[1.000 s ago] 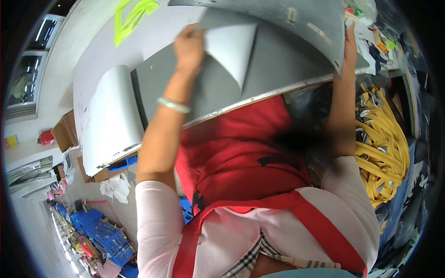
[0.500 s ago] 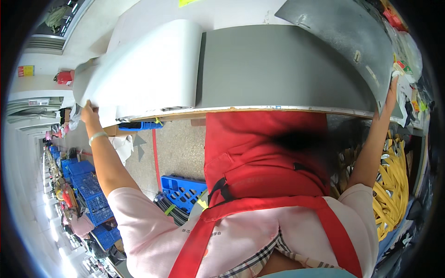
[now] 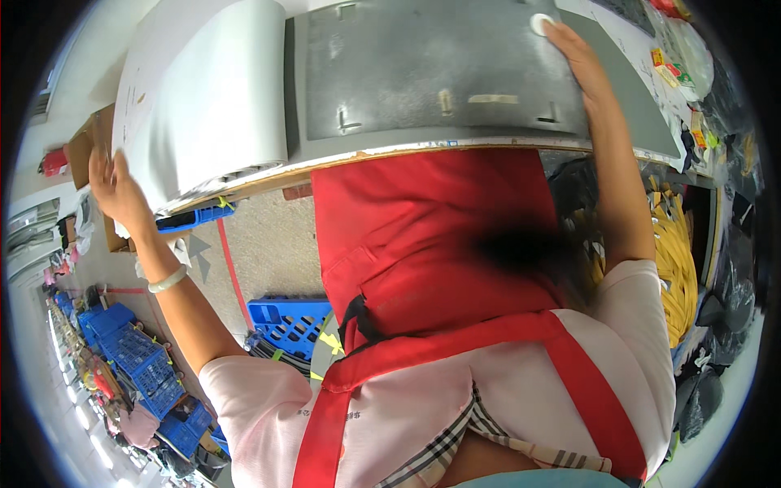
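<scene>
My left hand is raised by the left end of the table, fingers apart and holding nothing. Beside it, a sheet of material curls over as a pale, white-backed roll; its dark grey face lies flat along the table. On that face rests a smoky grey template plate with several small slots and a strip of tape near its front edge. My right hand reaches to the plate's right side. Its fingers grip a small white round piece, whose exact kind I cannot make out, against the plate.
The table's front edge runs just ahead of my red apron. A cardboard box stands off the left end. Yellow straps hang below at right. A blue plastic crate sits on the floor, and clear bags lie at far right.
The plate, earlier tilted up at the right, now lies flat on the grey sheet. My left hand has let go of the sheet's left edge. My right hand has moved inward onto the plate.
</scene>
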### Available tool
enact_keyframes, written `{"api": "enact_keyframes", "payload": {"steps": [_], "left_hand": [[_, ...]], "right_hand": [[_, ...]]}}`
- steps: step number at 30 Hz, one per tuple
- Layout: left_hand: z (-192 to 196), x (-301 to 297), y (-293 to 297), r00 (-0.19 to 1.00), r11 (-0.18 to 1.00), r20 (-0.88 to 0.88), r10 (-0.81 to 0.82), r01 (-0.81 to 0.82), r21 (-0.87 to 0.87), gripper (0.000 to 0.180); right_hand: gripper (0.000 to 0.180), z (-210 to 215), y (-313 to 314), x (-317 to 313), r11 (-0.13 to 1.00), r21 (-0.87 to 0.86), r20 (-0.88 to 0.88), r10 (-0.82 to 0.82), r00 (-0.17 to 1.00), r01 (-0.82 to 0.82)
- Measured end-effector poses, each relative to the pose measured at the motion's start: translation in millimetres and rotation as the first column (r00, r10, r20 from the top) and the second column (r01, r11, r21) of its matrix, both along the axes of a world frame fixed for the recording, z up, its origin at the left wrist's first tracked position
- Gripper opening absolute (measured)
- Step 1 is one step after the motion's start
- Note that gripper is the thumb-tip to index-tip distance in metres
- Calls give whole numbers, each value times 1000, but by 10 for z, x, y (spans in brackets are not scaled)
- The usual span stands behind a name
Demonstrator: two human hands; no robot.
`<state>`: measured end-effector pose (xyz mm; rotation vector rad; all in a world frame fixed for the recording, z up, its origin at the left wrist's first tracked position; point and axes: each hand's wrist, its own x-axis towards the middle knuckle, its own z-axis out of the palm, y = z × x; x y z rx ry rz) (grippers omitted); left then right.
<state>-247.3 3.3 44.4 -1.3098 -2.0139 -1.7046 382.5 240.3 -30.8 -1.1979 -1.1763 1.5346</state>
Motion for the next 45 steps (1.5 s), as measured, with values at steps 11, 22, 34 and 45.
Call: {"api": "enact_keyframes", "payload": {"steps": [11, 22, 34, 45], "left_hand": [[-307, 2446, 106, 651, 629, -255, -715, 440, -641, 29], [-435, 2480, 61, 678, 570, -131, -723, 479, -668, 29], [-511, 2508, 10, 695, 625, -168, -699, 479, -617, 19], [-562, 2468, 37, 677, 625, -158, -719, 529, -574, 19]], "right_hand": [[29, -9, -50, 75, 960, 275, 391, -62, 918, -52], [12, 125, -235, -53, 988, 143, 173, -90, 981, 65], [11, 91, -279, -51, 988, 137, 159, -88, 983, 67], [11, 108, -353, -36, 989, 127, 142, -94, 985, 76]]}}
